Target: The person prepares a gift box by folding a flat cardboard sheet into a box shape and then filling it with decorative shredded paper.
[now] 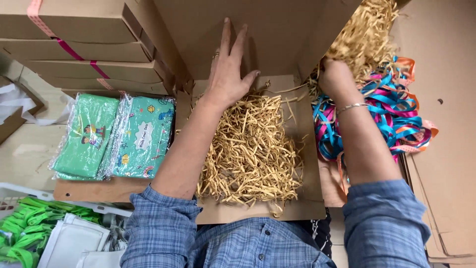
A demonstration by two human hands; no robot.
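Left hand (229, 74) lies flat, fingers (225, 37) spread against the open cardboard box (277, 34), holding nothing; shredded paper filling (250, 149) sits just below them; right hand (333, 74) is buried in a filling pile (364, 34), grip hidden.

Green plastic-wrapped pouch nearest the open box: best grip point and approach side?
Judging by its pose, pinch the near short edge of the green pouch from above. It lies flat, its left side overlaps the other pouch, and the left hand and forearm crowd its right.
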